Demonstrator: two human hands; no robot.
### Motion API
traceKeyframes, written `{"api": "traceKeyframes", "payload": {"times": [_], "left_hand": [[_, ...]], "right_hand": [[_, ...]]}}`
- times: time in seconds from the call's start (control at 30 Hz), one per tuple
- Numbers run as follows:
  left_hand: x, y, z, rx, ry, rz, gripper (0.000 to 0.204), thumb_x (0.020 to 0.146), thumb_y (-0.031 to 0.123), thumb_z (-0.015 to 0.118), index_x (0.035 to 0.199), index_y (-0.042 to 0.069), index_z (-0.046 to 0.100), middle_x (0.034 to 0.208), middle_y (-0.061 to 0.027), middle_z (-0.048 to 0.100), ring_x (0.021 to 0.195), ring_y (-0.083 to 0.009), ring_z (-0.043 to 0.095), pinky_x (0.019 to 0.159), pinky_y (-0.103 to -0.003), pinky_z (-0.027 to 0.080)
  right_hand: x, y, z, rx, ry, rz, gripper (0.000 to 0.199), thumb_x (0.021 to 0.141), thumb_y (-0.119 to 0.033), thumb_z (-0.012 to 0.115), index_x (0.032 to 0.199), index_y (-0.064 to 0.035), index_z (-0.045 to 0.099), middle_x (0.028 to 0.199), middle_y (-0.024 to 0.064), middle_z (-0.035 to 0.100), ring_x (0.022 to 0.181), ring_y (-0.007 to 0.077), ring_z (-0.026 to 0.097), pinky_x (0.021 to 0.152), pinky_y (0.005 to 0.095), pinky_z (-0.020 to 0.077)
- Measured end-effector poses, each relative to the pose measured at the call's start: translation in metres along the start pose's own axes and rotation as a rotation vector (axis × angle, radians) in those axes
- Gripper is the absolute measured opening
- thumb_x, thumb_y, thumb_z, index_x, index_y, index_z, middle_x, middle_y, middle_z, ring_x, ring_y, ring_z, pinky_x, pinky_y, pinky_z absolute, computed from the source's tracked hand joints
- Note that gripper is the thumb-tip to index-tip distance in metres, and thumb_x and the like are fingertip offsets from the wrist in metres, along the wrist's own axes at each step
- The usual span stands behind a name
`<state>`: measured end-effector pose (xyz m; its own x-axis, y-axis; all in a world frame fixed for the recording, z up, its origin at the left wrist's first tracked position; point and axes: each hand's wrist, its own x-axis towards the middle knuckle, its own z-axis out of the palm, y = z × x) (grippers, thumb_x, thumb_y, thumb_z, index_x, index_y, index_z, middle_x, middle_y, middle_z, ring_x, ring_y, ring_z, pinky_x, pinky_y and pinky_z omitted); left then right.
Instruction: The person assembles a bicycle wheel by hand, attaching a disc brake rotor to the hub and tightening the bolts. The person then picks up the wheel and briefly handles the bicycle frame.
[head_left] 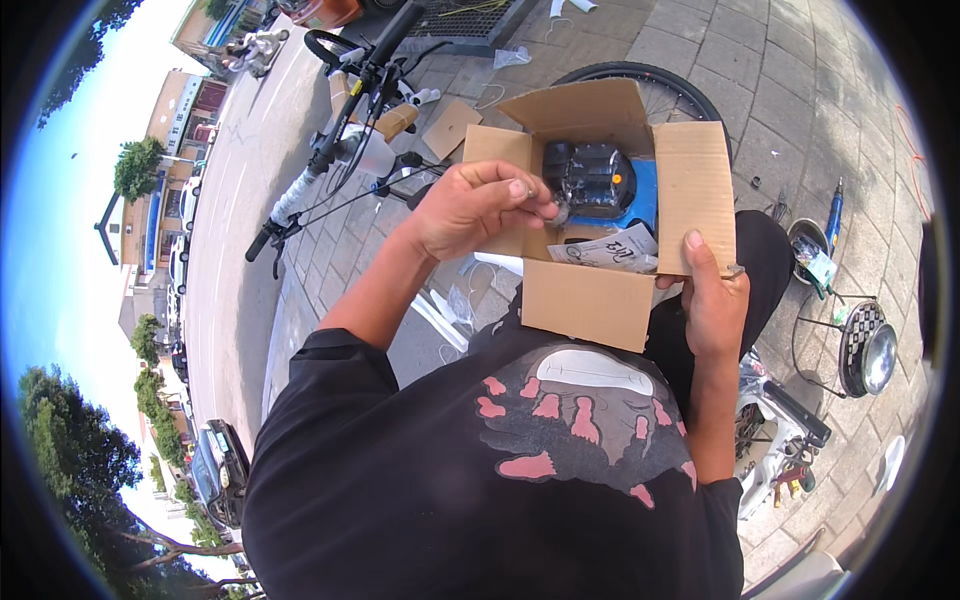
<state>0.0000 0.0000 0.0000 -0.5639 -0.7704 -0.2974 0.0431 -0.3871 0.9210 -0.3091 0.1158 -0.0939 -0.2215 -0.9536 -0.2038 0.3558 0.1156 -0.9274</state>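
Observation:
An open cardboard box (587,303) sits in front of me with its flaps folded out. Inside it lie a black part in clear wrapping (590,180), something blue (643,190) beneath that, and a printed paper (610,247). My right hand (715,300) grips the box's right near corner, thumb on the right flap and fingers underneath. Over the left side of the box, my left hand (485,208) has its thumb and fingers pinched together. A small bit of something shows at those fingertips, too small to name.
A bicycle's handlebar (318,150) stands to the left, and a bicycle wheel (660,78) lies behind the box. On the right paving are a blue-handled tool (834,215), a metal bowl (805,240) and a round metal dish (879,358). A white frame part (775,430) lies near my right arm.

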Motion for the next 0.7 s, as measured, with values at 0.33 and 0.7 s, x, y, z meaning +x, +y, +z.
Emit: {"api": "traceKeyframes", "payload": {"times": [0.33,0.7], "left_hand": [[-0.055,-0.021,-0.016,-0.870,0.073,0.052,0.015,0.098,0.011,0.046,0.090,0.004,0.056,0.080,-0.0039,0.044,0.062,-0.0145,0.039,0.047,-0.026,0.036],[-0.123,-0.122,-0.008,-0.315,0.787,-0.290,0.040,0.104,0.053,0.066,0.111,0.014,0.060,0.072,0.0044,0.045,0.050,-0.0048,0.035,0.040,-0.024,0.032]], "right_hand": [[0.001,-0.010,0.039,0.091,0.057,0.031,0.031,0.106,-0.027,0.065,0.116,0.0012,0.070,0.077,0.0090,0.073,0.056,0.0057,0.061,0.041,0.0188,0.0301],[-0.001,-0.024,0.118,0.153,-0.220,0.267,0.029,0.104,-0.023,0.070,0.117,0.0034,0.070,0.087,0.0111,0.075,0.060,0.0113,0.068,0.040,0.0190,0.0347]]}}
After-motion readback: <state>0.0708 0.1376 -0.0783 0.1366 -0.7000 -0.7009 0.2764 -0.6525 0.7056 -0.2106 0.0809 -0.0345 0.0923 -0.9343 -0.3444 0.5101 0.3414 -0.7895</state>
